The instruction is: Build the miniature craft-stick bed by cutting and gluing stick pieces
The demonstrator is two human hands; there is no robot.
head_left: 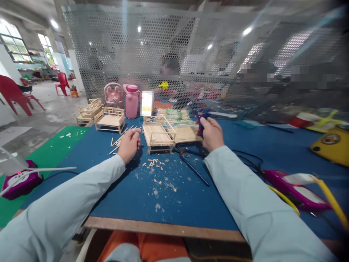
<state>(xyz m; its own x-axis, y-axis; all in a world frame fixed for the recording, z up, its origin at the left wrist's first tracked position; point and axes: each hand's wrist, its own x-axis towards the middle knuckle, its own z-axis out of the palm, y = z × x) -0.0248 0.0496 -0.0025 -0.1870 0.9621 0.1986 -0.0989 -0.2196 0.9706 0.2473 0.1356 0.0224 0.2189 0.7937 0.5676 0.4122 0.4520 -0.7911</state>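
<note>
My right hand (212, 134) is wrapped round a dark blue glue gun (201, 123) above the table's middle right. My left hand (129, 145) is closed in a pinch just left of a small wooden-stick bench (156, 134); what its fingers hold, if anything, is too small to name. Beside that bench lies a flat stick panel (187, 134), close to the glue gun. Loose sticks (116, 143) lie behind and left of my left hand. Black-handled pliers (194, 169) rest in front of the bench.
Finished-looking stick benches (110, 120) stand at the back left, near a pink bottle (132, 102) and a lit phone (147, 103). Stick offcuts litter the blue table (122, 196). Purple power strips (297, 191) with cables lie at both sides. A perforated metal screen (122, 47) rises behind.
</note>
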